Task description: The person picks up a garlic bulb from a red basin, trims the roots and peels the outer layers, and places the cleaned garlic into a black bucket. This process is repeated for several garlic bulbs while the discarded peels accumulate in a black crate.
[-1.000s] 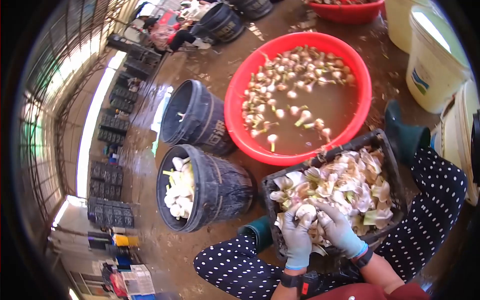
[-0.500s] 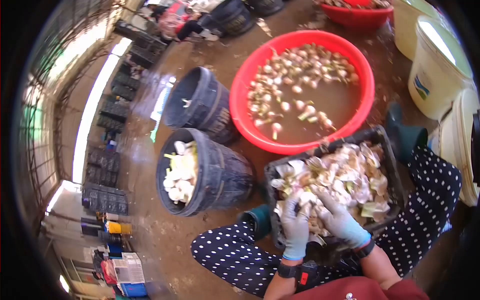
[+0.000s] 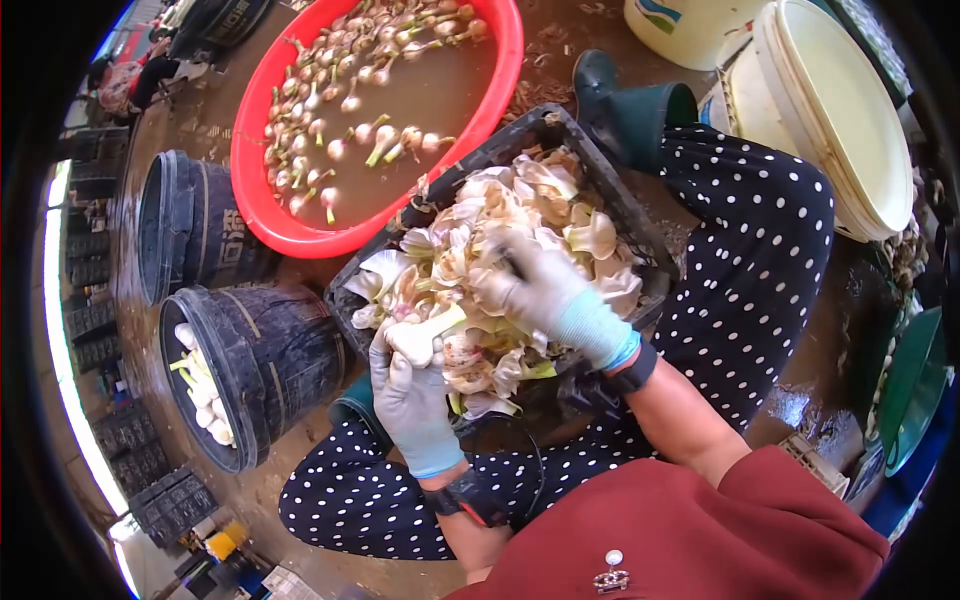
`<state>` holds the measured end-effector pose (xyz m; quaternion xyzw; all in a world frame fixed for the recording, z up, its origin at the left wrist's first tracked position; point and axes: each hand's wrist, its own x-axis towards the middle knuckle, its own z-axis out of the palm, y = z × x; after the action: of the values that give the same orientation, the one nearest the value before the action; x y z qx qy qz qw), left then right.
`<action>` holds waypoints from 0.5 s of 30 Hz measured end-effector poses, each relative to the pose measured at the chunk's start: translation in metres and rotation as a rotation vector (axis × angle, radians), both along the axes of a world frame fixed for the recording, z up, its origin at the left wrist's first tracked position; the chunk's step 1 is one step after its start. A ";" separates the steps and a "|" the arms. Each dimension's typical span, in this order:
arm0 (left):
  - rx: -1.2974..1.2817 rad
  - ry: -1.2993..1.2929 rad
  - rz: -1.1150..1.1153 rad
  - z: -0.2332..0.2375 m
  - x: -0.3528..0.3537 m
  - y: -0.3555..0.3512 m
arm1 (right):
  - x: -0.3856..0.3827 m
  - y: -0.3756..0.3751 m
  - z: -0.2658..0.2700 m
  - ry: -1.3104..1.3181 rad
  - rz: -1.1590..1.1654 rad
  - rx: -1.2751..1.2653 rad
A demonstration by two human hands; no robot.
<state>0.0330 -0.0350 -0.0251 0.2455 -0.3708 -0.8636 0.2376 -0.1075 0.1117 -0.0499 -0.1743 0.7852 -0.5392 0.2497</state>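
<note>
The left hand point(image 3: 412, 400) held a garlic bulb point(image 3: 418, 338) over the crate point(image 3: 624, 205), and there, above the peels point(image 3: 545, 182), the right hand point(image 3: 545, 292) blurred; its grip I couldn't tell!

Cream bucket point(image 3: 680, 38), logoed, at one o'clock. Wide-mouthed cream bucket point(image 3: 785, 80), at two. Green container point(image 3: 912, 388), at three. Yellow container point(image 3: 228, 541), between seven and eight. Stacked black crates point(image 3: 172, 508), at eight. Distant person point(image 3: 121, 84), red-clad, at ten.
</note>
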 end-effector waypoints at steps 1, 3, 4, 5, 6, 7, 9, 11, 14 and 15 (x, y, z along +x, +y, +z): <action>0.003 0.025 -0.090 0.001 -0.001 -0.001 | 0.000 0.001 0.019 -0.070 0.166 -0.078; -0.028 -0.042 -0.184 0.006 -0.002 0.005 | 0.009 -0.004 0.016 0.002 0.295 -0.134; -0.029 -0.048 -0.194 0.009 -0.003 0.009 | 0.008 -0.006 0.020 -0.018 0.407 -0.040; -0.120 -0.143 -0.172 0.012 -0.005 0.013 | 0.009 -0.007 0.024 -0.031 0.392 -0.020; -0.208 -0.241 -0.149 0.013 -0.007 0.017 | 0.011 -0.009 0.027 -0.030 0.399 0.057; -0.268 -0.276 -0.162 0.013 -0.011 0.019 | 0.010 -0.009 0.029 -0.037 0.396 0.082; -0.270 -0.283 -0.193 0.006 -0.011 0.016 | 0.008 -0.008 0.030 -0.065 0.391 0.117; -0.303 -0.286 -0.209 0.002 -0.011 0.018 | 0.007 -0.007 0.024 -0.106 0.344 0.049; -0.335 -0.231 -0.264 0.001 -0.014 0.023 | 0.007 -0.013 -0.004 -0.283 0.272 -0.115; -0.334 -0.235 -0.270 0.002 -0.015 0.023 | 0.007 -0.012 -0.008 -0.340 0.246 -0.173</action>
<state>0.0177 -0.0118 -0.0233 0.2498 -0.5629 -0.7798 0.1124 -0.1001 0.0994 -0.0582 -0.1961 0.6555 -0.5917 0.4262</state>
